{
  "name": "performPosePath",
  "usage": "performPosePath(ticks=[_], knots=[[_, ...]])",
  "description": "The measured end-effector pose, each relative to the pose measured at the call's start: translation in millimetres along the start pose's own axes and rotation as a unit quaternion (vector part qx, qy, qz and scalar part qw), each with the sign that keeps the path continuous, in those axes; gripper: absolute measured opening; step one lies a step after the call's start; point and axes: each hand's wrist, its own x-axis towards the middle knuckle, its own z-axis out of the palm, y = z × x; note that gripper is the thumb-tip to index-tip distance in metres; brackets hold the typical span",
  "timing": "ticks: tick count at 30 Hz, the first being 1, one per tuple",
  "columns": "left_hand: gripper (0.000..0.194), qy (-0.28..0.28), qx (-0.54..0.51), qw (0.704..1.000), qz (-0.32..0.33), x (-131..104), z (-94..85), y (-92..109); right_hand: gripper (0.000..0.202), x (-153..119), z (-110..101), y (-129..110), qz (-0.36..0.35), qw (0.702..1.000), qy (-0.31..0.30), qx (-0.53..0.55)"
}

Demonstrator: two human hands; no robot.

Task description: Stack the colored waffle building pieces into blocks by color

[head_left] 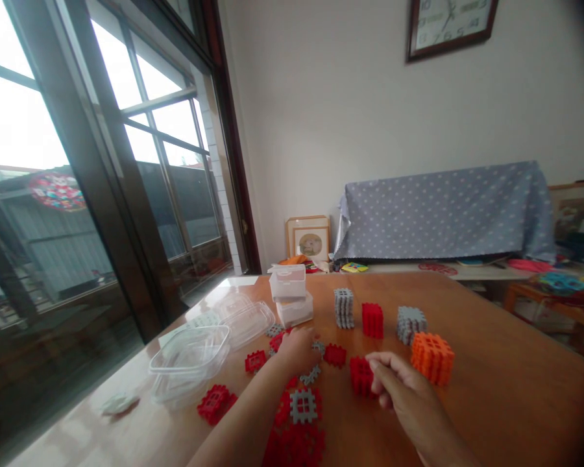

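Note:
My right hand point(400, 384) pinches the near right side of a small upright stack of red notched plastic waffle blocks point(361, 375) on the table. Among loose pieces, my left hand point(298, 350) reaches forward and down beside a red block point(278, 340); its fingertips are hidden, so I cannot tell whether it grips anything. Between the hands lie another red block point(335, 355) and a grey block point(310, 374). Closer to me, a grey square block with a windowed middle point(304, 406) rests on a heap of red blocks point(296, 445).
Farther back stand a grey stack point(344, 309), a red stack point(372, 320) and another grey stack point(411, 323). An orange stack point(432, 359) is right of my right hand. Clear plastic containers point(189, 353) and white boxes point(291, 285) occupy the left and back of the wooden table point(511, 389).

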Motion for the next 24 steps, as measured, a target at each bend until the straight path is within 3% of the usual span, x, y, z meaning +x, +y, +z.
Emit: performPosePath(ticks=[4,9,14,17,19,20,21,23,24], knots=[[0.036,-0.01,0.003,1.0,0.001,1.3,6.6,8.4,0.04,-0.2,0.1,-1.0,-0.007,1.0,0.003,0.002],[0.026,0.017,-0.055,0.998,-0.015,3.2,7.6,9.7,0.04,-0.3,-1.4,0.6,-0.007,1.0,-0.007,0.003],[0.031,0.058,-0.182,0.981,-0.034,4.1,-2.1,16.9,0.041,-1.1,-1.2,-3.3,-0.004,1.0,-0.007,0.008],[0.035,0.036,-0.332,0.942,-0.033,-3.8,-9.8,34.4,0.041,-3.8,1.4,-8.8,0.001,1.0,-0.004,0.018],[0.035,-0.029,-0.635,0.77,-0.053,-14.2,-13.6,49.7,0.043,-5.6,3.7,-11.4,0.002,1.0,-0.003,0.03],[0.035,-0.064,-0.721,0.687,-0.061,-20.2,-14.7,57.5,0.044,-6.2,4.8,-12.0,0.003,0.999,-0.004,0.038],[0.033,-0.092,-0.769,0.629,-0.066,-26.2,-14.9,65.0,0.046,-6.5,5.8,-12.2,0.004,0.999,-0.007,0.047],[0.03,-0.118,-0.814,0.564,-0.074,-36.9,-13.6,77.9,0.049,-6.0,7.0,-11.5,0.004,0.998,-0.014,0.063],[0.029,-0.123,-0.823,0.548,-0.082,-41.1,-12.3,83.3,0.05,-5.2,7.1,-10.8,0.003,0.997,-0.017,0.069]])
